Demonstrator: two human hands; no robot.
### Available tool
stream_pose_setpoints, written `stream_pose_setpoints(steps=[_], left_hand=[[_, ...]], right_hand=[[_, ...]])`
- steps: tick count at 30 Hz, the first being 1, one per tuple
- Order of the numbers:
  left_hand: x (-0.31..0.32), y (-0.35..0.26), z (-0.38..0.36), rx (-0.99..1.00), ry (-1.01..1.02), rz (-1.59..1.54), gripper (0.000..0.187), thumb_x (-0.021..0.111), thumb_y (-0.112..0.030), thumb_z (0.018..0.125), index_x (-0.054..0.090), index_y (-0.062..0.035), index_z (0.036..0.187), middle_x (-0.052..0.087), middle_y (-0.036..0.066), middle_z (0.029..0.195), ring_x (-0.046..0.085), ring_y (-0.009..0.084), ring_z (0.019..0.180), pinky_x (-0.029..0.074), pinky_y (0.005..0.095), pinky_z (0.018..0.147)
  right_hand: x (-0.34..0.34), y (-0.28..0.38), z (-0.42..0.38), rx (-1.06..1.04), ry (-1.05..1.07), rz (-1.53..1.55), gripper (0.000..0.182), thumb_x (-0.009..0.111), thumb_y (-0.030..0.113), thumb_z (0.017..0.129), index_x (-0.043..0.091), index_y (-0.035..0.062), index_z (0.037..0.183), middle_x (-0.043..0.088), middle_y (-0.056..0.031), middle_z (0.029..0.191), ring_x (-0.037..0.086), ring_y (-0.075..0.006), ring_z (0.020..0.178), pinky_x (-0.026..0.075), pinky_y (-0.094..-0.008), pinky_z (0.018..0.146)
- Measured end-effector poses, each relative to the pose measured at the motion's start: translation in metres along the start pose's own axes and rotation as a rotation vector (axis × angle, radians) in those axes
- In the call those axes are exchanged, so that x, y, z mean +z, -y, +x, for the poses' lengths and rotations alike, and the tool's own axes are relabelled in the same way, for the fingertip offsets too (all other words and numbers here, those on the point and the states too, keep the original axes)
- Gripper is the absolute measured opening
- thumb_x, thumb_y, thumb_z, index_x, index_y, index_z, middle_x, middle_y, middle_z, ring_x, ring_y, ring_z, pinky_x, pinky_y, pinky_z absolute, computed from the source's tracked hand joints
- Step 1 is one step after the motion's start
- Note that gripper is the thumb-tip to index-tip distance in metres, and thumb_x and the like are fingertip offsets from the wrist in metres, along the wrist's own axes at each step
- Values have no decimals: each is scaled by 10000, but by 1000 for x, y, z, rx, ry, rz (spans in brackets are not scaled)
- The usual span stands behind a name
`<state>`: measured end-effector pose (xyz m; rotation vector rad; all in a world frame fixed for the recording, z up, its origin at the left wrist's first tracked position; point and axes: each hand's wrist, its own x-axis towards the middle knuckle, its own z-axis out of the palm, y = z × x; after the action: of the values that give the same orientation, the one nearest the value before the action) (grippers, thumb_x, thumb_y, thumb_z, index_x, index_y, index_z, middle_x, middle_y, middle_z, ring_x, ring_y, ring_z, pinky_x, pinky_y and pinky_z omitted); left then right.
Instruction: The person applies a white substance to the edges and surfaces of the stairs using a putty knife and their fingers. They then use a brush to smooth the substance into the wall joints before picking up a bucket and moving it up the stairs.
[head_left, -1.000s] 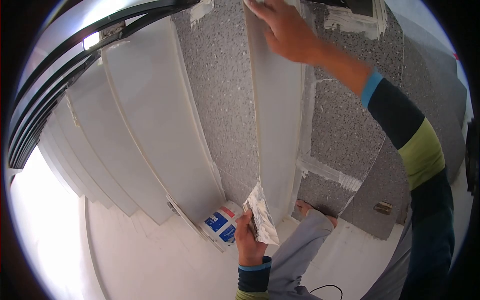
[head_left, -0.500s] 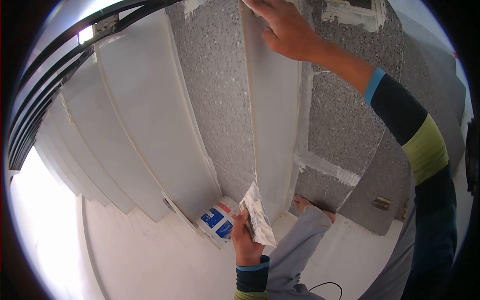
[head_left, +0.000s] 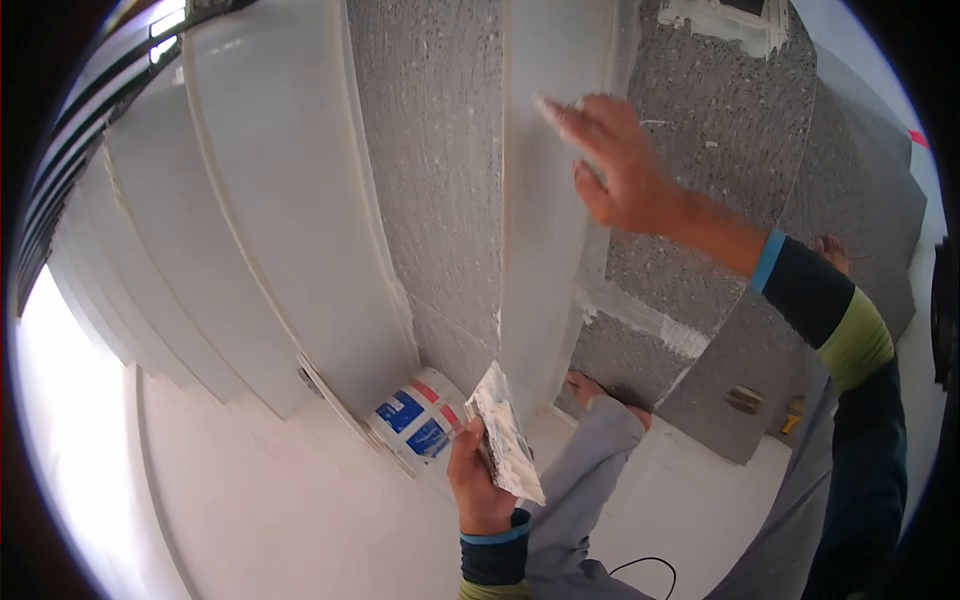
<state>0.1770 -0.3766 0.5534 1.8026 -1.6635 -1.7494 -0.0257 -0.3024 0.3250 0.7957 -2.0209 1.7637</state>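
My left hand [head_left: 478, 490] grips a flat putty blade [head_left: 508, 440] whose face is covered in thick white paste. Above and to the right, my right hand [head_left: 628, 165] hovers over a smooth pale stair riser [head_left: 545, 290], its index finger stretched out with white paste on the tip and its thumb apart. Along the riser's left side runs a speckled grey step [head_left: 430, 160]. Another speckled step [head_left: 690, 220], with smeared white seams, lies to its right. A white bucket [head_left: 430, 390] with blue and red print stands just left of the blade.
My bare foot [head_left: 590, 385] rests on a speckled step at lower middle. A small brown block-like object [head_left: 745, 400] and a yellow-handled tool [head_left: 793, 415] lie to the right. Black railing bars [head_left: 70, 170] curve along the upper left. A dark cable [head_left: 645, 562] loops at the bottom.
My right hand has come down and to the right from the top of the riser edge. My left hand still holds the pasted blade. The view has shifted slightly.
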Motion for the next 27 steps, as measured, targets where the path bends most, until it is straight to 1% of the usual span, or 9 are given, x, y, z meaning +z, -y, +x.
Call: stream_pose_setpoints(steps=[7,12,14,16,18,21,22,25,27], left_hand=[[-14,9,-13,-82,-46,-150,246,475,-281,837,542,-72,947,508,24,607,420,143,451,325,263,393],[-7,16,-33,-139,61,-353,299,471,-244,844,536,-22,1034,593,62,895,581,176,758,480,308,620],[-24,20,-37,-175,218,-431,320,467,-235,854,522,-9,1073,584,79,975,571,164,880,470,292,748],[-16,19,-27,-144,60,-397,289,461,-243,873,527,-36,1064,594,56,861,580,137,676,469,255,515],[-31,12,-26,-112,101,-545,304,473,-258,880,526,-41,1087,583,42,875,564,133,680,466,252,533],[-34,-5,-36,-40,172,-550,330,497,-267,882,518,-34,1115,574,54,986,571,138,814,488,264,655],[-35,-6,-38,23,133,-556,332,504,-252,883,512,-28,1128,562,65,1038,559,149,888,476,278,727],[-37,-5,-35,102,151,-649,346,482,-216,894,481,5,1161,545,92,1113,546,187,995,450,314,843],[-35,-6,-30,137,213,-749,350,458,-184,901,460,34,1175,540,105,1133,544,210,1031,436,334,889]], right_hand=[[-57,99,-26,6,437,367,673,525,33,685,375,74,1339,457,-93,796,462,-241,709,392,-357,653],[-89,171,-14,-56,829,541,547,601,71,670,521,49,1211,471,-62,742,500,-213,688,427,-341,691],[-98,184,-4,-127,900,393,539,602,95,678,523,63,1210,474,-57,749,497,-210,689,421,-343,700],[-102,163,-2,-221,964,314,531,603,119,686,525,77,1209,478,-53,755,493,-208,690,416,-344,710],[-120,170,6,-412,1063,166,453,570,158,739,538,85,1184,480,-54,763,488,-209,702,400,-356,706],[-179,135,8,-23,1304,-180,406,566,185,801,516,125,1199,531,-89,994,492,-231,959,393,-386,845],[-205,116,15,-57,947,-184,379,568,207,813,528,98,1173,541,-91,967,510,-248,918,411,-393,817],[-287,77,72,670,324,-245,336,507,155,869,512,30,1181,558,-80,933,531,-152,887,412,-293,856],[-318,71,139,662,38,106,398,480,181,892,432,-5,1240,537,-100,969,525,-188,916,422,-329,875]])
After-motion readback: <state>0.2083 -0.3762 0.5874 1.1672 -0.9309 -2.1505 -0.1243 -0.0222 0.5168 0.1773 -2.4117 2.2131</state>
